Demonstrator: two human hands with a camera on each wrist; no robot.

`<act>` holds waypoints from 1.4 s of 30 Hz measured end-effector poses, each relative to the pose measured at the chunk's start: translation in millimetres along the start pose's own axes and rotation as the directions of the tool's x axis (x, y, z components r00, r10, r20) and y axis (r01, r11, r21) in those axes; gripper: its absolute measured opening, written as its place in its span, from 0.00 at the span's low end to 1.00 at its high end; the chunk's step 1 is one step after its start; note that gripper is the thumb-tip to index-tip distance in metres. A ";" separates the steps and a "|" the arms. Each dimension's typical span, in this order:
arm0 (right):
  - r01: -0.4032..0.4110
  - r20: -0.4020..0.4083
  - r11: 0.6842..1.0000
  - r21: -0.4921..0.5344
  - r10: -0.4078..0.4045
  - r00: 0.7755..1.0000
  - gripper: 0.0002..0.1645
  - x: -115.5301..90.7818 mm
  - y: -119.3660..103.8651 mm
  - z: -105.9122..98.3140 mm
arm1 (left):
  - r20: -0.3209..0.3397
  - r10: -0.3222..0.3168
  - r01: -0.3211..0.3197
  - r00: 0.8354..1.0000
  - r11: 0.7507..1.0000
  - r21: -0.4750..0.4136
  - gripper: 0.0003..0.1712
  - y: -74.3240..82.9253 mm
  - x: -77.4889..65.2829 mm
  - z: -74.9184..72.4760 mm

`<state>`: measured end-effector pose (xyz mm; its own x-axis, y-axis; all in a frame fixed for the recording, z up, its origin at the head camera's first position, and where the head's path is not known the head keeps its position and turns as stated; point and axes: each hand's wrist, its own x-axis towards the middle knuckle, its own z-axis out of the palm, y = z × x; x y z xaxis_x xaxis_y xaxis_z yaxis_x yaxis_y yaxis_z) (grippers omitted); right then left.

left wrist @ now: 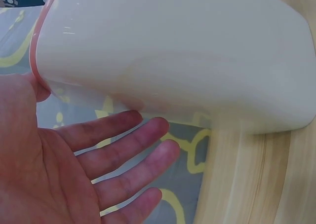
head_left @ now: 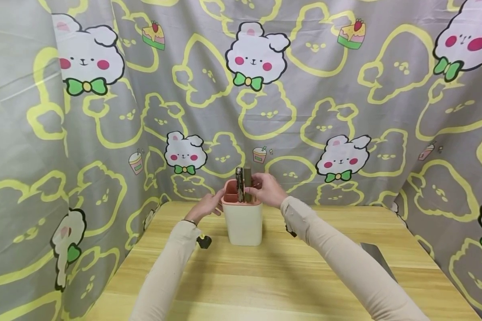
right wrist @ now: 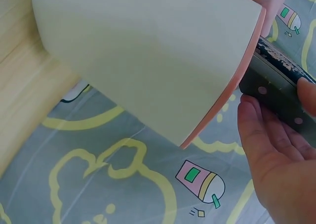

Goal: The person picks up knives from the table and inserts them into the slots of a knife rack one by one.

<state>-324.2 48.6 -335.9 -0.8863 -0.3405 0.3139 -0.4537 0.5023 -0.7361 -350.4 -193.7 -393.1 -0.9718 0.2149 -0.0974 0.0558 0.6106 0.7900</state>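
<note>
A cream knife holder (head_left: 243, 225) with an orange rim stands upright on the table. Two handles rise from its top: a black patterned handle (head_left: 239, 182) and, to its right, the dark riveted handle of a knife (right wrist: 276, 91). My right hand (head_left: 267, 189) holds that riveted handle between thumb and fingers, just above the rim; any blade is hidden inside the holder. At the holder's left side is my left hand (head_left: 206, 207). Its thumb touches the rim, and its fingers (left wrist: 123, 155) extend loosely along the wall, as the left wrist view shows.
The wooden table (head_left: 233, 285) reaches back to a patterned grey curtain (head_left: 265, 116), which also hangs on both sides. A flat dark grey piece (head_left: 375, 258) lies at the right, partly covered by the right sleeve (head_left: 337, 258).
</note>
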 end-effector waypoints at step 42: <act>-0.008 0.047 0.999 -0.052 0.010 0.999 0.24 -11.1 -0.8 -20.2 | 0.011 0.015 -0.015 1.000 1.000 -0.011 0.43 -3.2 3.0 1.9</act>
<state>-315.9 68.0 -326.7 -0.8855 -0.3725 0.2778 -0.4511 0.5458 -0.7061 -353.1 -193.6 -397.1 -0.9683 0.2321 -0.0920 0.0676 0.5985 0.7982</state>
